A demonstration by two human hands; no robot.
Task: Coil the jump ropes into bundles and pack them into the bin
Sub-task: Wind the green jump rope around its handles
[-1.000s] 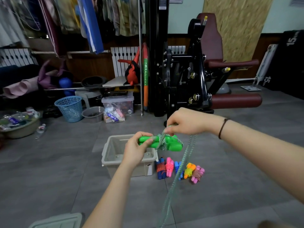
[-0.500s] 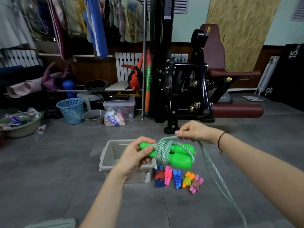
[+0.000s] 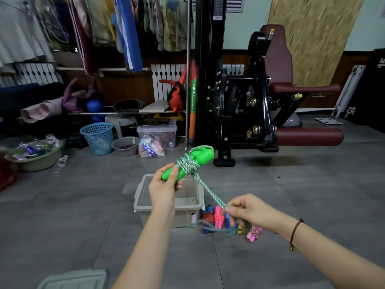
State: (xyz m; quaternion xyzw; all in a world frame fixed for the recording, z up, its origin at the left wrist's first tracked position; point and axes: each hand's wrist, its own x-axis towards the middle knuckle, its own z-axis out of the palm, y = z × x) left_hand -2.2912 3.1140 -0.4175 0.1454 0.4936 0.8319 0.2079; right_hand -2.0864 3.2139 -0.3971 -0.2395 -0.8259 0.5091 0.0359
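My left hand point(image 3: 163, 189) grips the near end of two green jump-rope handles point(image 3: 188, 163), held tilted up and away over the grey bin point(image 3: 145, 203). Green-and-white rope point(image 3: 210, 191) is wound several turns around the handles. A taut strand runs down to my right hand point(image 3: 244, 208), which pinches it low and right of the bin. Several coiled rope bundles point(image 3: 217, 219) in red, pink, blue and orange lie on the floor beside the bin's right wall, partly hidden by my right hand. The bin looks empty.
A grey bin lid point(image 3: 73, 279) lies at the bottom left. A black weight machine point(image 3: 239, 113) with maroon pads stands behind. A blue basket point(image 3: 98, 138), a clear storage box point(image 3: 157, 135) and a basin of clutter point(image 3: 35, 155) sit along the back left.
My right hand has swung from above the handles down to the lower right, pulling the strand taut. My left hand has tipped the handles upward. More turns sit on the handles.
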